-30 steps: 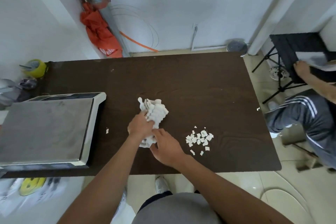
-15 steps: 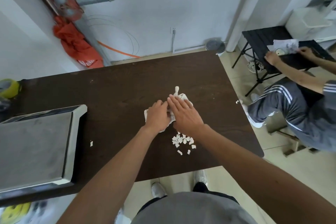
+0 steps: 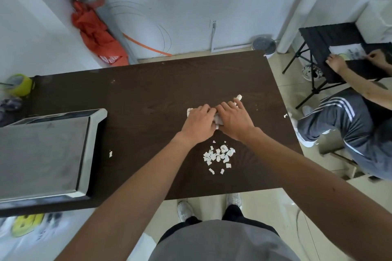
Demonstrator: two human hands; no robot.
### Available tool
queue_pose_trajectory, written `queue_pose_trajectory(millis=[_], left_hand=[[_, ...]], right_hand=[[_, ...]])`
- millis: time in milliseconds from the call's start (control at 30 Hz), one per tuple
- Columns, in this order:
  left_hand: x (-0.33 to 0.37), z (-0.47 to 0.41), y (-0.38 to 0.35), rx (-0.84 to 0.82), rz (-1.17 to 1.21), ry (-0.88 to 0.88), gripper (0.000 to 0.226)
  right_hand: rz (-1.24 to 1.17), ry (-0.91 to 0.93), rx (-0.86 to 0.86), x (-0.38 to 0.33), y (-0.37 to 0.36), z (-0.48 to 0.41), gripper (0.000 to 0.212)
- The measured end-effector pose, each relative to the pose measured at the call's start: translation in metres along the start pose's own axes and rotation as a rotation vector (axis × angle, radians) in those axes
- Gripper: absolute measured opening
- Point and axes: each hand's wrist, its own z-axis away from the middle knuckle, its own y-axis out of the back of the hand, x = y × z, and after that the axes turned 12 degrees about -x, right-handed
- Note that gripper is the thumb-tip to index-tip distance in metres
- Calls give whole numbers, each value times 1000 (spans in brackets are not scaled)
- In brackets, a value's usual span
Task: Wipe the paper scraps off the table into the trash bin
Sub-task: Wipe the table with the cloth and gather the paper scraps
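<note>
A white cloth [image 3: 218, 120] lies on the dark brown table [image 3: 148, 91], mostly hidden under both my hands. My left hand [image 3: 198, 126] presses on its left part, fingers curled over it. My right hand [image 3: 234, 122] lies flatter on its right part; a cloth corner [image 3: 238, 98] pokes out past the fingertips. A small pile of white paper scraps [image 3: 219, 155] sits just nearer to me than the hands. A single scrap [image 3: 110, 153] lies to the left, another scrap [image 3: 285, 115] at the table's right edge. No trash bin is in view.
A large steel scale [image 3: 42, 154] fills the table's left side. A yellow tape roll [image 3: 20, 85] sits at the far left corner. A seated person [image 3: 350, 125] works at a black folding table [image 3: 339, 48] to the right. An orange bag [image 3: 97, 36] hangs by the pipe.
The cloth was bunched up a second ago; both hands have since pushed it away from me, beyond the scrap pile, and flattened it on the table.
</note>
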Motion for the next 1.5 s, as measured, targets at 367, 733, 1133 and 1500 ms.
queue_pose_trajectory(millis=[367, 733, 1133, 1500], left_hand=[[-4, 1, -16, -126, -148, 102, 45], [0, 15, -18, -294, -10, 48, 45], [-5, 58, -30, -367, 96, -6, 43], [-10, 51, -1, -187, 225, 23, 40]], right_hand=[[-118, -37, -169, 18, -29, 19, 61], [-244, -83, -260, 12, -37, 52, 61], [-358, -147, -247, -37, -52, 102, 56], [-376, -155, -224, -25, -1, 74, 50]])
